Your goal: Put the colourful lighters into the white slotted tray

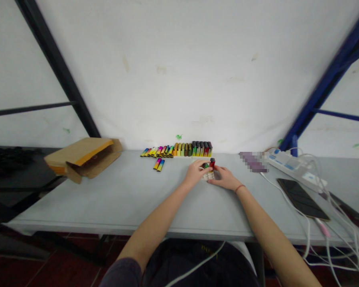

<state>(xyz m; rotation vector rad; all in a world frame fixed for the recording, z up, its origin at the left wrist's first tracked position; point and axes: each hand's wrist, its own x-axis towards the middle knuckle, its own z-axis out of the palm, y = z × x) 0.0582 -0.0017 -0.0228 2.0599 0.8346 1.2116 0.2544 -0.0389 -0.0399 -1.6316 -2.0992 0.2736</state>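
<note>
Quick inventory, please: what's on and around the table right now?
standing lighters: about a dozen, orange, green, yellow and red, back edge of table
lying lighters: about a dozen, multicoloured gradient, left of those
loose lighters: two, same gradient, just in front
red lighter: one, red, between the hands
white holder: one, white, under the hands
cardboard box: one, tan, open, left end of table
folding table: one, grey, under everything
power strip: one, white, back right
smartphone: one, black, right
white cables: several, white, right
left hand: one, at the lighter
right hand: one, at the lighter, red band on wrist
</note>
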